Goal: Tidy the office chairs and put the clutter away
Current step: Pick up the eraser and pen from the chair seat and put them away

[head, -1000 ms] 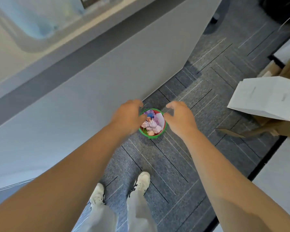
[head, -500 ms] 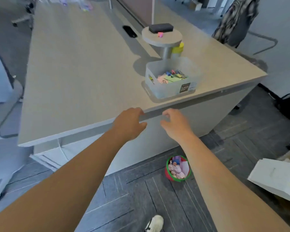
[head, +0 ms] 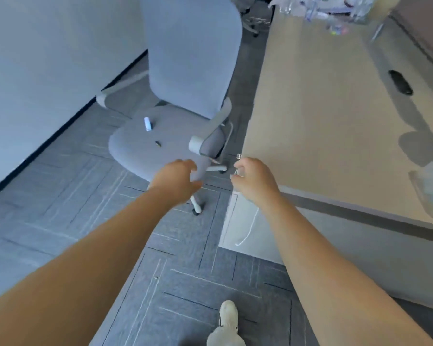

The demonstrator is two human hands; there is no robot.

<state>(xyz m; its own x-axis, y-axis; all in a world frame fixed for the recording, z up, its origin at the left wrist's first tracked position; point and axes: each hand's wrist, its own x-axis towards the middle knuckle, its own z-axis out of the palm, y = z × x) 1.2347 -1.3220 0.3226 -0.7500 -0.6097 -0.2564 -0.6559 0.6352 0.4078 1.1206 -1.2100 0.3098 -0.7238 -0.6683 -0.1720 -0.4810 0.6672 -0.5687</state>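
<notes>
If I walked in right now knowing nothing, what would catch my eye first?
Probably the grey office chair left of the long beige desk, with two bits of clutter on its seat: a small white tube and a tiny dark object. In front of it both bare hands, the left hand and the right hand, reach out with loosely curled fingers.

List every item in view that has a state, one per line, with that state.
Office chair: upright beside the desk, seat facing the person, clutter on it.
White tube: lying on the seat.
Small dark item: lying on the seat; too small to identify.
Left hand: open, empty, reaching toward the chair.
Right hand: fingers curled; whether it holds anything is unclear.
Desk: mostly bare nearby, blurred clutter at the far end.
</notes>
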